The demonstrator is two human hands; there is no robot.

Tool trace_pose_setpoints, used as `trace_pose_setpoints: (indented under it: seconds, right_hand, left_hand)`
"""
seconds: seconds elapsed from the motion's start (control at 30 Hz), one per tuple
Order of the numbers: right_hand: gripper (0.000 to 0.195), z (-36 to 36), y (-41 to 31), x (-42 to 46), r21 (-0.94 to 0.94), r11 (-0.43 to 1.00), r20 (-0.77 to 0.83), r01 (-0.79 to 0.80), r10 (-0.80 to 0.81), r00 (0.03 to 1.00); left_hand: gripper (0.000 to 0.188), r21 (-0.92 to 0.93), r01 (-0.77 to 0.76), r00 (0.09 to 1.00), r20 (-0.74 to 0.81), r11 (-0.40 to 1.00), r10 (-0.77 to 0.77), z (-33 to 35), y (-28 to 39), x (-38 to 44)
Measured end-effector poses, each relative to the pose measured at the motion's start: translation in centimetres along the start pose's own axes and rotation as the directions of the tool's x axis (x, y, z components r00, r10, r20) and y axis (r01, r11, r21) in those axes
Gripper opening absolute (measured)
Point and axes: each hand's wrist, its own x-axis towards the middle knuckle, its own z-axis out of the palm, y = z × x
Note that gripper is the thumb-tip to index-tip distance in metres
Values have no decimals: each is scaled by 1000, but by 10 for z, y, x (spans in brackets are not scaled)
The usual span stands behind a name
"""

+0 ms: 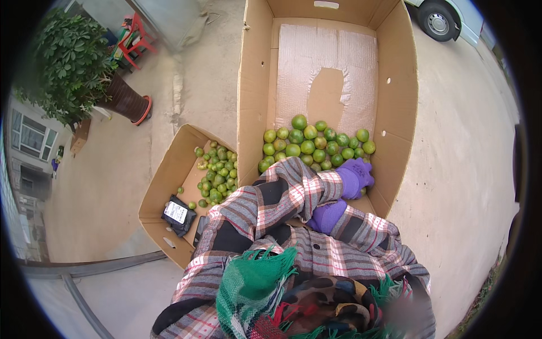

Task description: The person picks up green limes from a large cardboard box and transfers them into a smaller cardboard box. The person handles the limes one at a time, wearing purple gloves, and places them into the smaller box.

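Both my hands wear purple gloves, and my forearms cross, the left lying over the right. My left hand (356,178) is at the right end of the green citrus fruits (308,147) in the large cardboard box (396,106); its fingers are partly bent, and its palm side is hidden. My right hand (327,217) is lower, at the near side of that box, its fingers hidden beneath my left sleeve. The fruits lie in a loose band, some yellowish, on the box's floor. Whether either hand holds a fruit cannot be seen.
A smaller cardboard box (159,190) at the left holds smaller green citrus fruits (218,173) and a black plastic package (179,215) with a written label. Beyond stand a potted plant (127,99), a red plastic chair (137,40) and a parked vehicle (468,19).
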Motion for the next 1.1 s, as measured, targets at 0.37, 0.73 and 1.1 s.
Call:
trace_pose_setpoints:
  seconds: [0.37,0.73,1.1]
  right_hand:
    - [50,4,3,1,-81,995,36,-59,62,997]
    - [52,-3,-3,-4,-190,978,-266,-86,33,963]
    - [52,-44,-1,-13,928,190,-371,319,525,766]
  left_hand:
    - [30,288,20,992,113,957,-55,-4,12,10]
    - [35,139,204,979,-53,969,-199,-38,-1,-19]
    - [42,-711,-31,751,-481,702,-453,-74,4,-160]
